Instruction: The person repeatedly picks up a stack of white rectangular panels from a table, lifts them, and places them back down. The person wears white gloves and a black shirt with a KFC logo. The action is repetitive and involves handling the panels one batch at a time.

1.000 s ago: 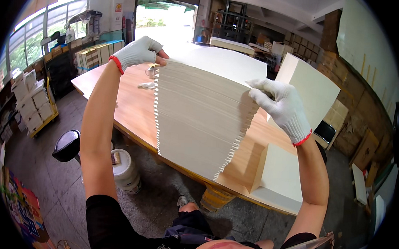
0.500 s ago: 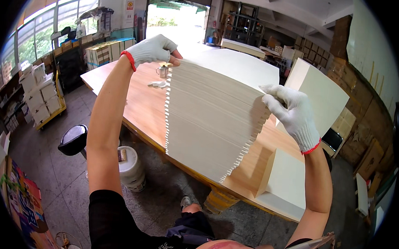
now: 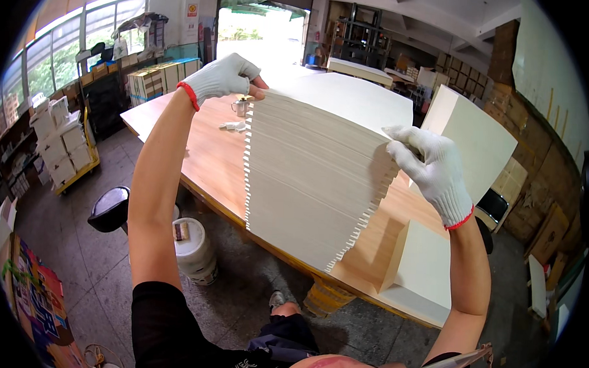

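A tall stack of grey card sheets (image 3: 311, 178) slopes down toward me over the table, its layers fanned into steps with small white notches along both side edges. My left hand (image 3: 225, 79), in a white knit glove with a red cuff, pinches the far left corner; bare fingertips show. At the far right corner, my right hand (image 3: 434, 164), gloved the same way, is closed with thumb and fingers on the edge of the stack. The undersides of both grips are hidden.
The wood-topped table (image 3: 210, 174) holds a metal mug (image 3: 241, 107), a large white sheet pile (image 3: 349, 95), a tall cream stack (image 3: 468, 144) and a lower white stack (image 3: 424, 266). A white bucket (image 3: 192, 248) and black stool (image 3: 109, 209) stand on the floor at left.
Both hands keep hold of the grey sheets with hardly any motion. The whole view has shifted very slightly.
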`<state>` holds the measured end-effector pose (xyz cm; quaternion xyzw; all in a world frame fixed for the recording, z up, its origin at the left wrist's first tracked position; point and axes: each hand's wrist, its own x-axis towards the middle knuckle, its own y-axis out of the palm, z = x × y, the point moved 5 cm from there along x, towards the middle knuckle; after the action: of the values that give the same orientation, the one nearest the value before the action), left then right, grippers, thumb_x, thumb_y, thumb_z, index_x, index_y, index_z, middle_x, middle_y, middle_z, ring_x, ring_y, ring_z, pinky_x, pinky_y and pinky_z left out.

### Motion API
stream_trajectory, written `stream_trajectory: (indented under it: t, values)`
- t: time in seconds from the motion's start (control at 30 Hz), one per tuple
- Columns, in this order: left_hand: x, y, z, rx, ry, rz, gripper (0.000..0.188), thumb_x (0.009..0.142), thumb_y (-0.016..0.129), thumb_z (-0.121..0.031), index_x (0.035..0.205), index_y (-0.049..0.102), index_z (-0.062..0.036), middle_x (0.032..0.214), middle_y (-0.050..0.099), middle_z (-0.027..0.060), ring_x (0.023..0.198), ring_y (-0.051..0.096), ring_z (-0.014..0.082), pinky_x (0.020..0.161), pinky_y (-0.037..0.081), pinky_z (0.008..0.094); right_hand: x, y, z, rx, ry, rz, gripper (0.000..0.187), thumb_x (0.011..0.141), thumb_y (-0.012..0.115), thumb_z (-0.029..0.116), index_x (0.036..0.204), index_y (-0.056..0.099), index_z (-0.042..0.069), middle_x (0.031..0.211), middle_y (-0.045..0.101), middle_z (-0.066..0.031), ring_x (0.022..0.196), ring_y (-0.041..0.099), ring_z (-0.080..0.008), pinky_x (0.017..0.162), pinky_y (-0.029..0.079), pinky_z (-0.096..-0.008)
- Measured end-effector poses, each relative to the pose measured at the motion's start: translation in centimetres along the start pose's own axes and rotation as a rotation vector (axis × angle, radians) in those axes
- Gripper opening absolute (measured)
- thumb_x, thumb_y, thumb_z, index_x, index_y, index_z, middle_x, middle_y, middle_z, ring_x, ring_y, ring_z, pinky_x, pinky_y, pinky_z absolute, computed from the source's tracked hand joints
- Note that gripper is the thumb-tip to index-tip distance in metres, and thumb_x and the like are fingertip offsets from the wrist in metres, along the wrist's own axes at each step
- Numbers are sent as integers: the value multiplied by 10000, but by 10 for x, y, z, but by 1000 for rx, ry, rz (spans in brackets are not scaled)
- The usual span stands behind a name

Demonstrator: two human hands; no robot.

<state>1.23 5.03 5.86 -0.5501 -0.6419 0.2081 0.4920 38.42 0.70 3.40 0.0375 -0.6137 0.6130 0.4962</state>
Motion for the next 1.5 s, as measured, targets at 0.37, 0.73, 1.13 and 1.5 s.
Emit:
stream_trajectory:
  t: [0.37, 0.73, 1.13, 1.5]
  values:
    - [3, -2, -3, -51, 41, 41, 257, 767, 817, -108, 981, 766, 25, 806, 739, 57, 751, 656, 103, 732, 519, 247, 0, 0, 1, 87, 45, 8, 297, 910, 680, 206, 1138, 740, 27, 922, 743, -165, 758, 679, -174, 725, 528, -294]
    - [0, 0, -6, -94, 61, 61, 250, 769, 836, -177, 963, 788, -26, 803, 737, 47, 775, 648, 106, 751, 503, 264, -3, -4, 7, 55, 44, 8, 286, 904, 678, 177, 1138, 738, 25, 918, 740, -166, 742, 670, -162, 712, 521, -290]
    - [-9, 3, -14, 19, -48, 7, 375, 817, 787, -179, 1143, 690, -20, 925, 725, 53, 872, 668, 123, 796, 509, 258, -3, -4, 7, -268, -231, -123, 315, 942, 634, 340, 1091, 745, 86, 892, 719, -149, 751, 697, -296, 638, 533, -374]
    - [-166, 202, -180, -411, 849, -497, 83, 855, 705, -22, 874, 661, -90, 901, 667, 43, 826, 637, 226, 818, 537, 363, -244, -47, -118, -365, 229, -169, 364, 950, 647, 333, 1228, 662, 98, 906, 669, -121, 834, 650, -299, 751, 503, -395]
